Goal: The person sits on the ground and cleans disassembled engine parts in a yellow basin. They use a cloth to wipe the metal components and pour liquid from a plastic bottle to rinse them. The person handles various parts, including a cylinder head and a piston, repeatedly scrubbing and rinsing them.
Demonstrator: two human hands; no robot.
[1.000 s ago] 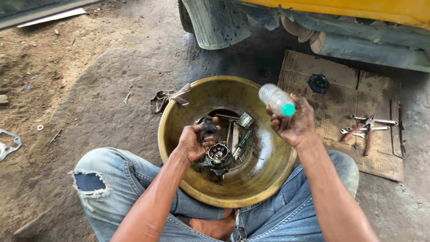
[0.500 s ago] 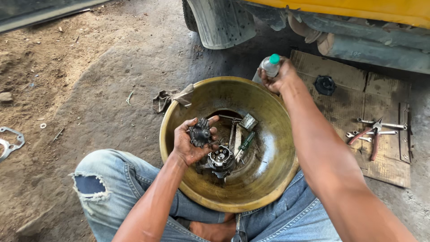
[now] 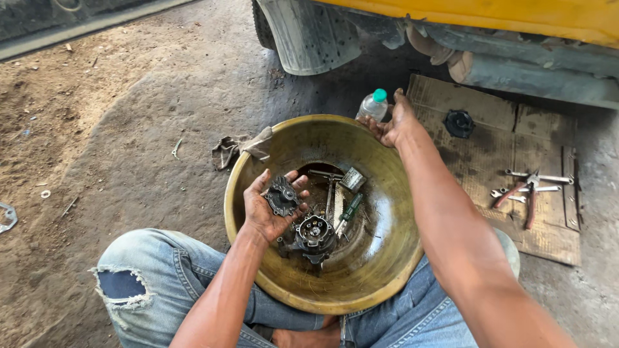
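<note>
Since half a second ago your right hand point(image 3: 394, 122) has carried the plastic bottle point(image 3: 373, 105) from over the bowl's far rim down to the ground just beyond it, upper centre of the frame; a second ago you held it tilted above the bowl. Your left hand point(image 3: 274, 206) has barely shifted, though its palm has turned further upward.

The bottle is clear, ribbed plastic with a green cap; it stands near upright, long axis vertical, cap pointing up and slightly away from you. Your right grip is loosening: the fingers lie spread along the bottle's near side, touching it rather than clamped round it.

Your left grip is a cupped, open palm cradling a dark, greasy cast-metal part point(image 3: 281, 196), round with lugs at its edge, lying flat with its face upward, above the bowl's left inner slope.

The metal bowl point(image 3: 387, 258) is wide, round, dull brass-yellow and scuffed, resting against your denim knees. In its bottom lie a dark round housing point(image 3: 314, 233) with holes in its face, a green-handled tool point(image 3: 349, 209) angled toward the upper right, and a small grey metal block point(image 3: 353, 179).

A grimy rag point(image 3: 240, 149) lies just left of the rim. At right, wrenches point(image 3: 538, 179) and red-handled pliers point(image 3: 523, 196) rest on a flattened cardboard sheet point(image 3: 490, 148).
</note>
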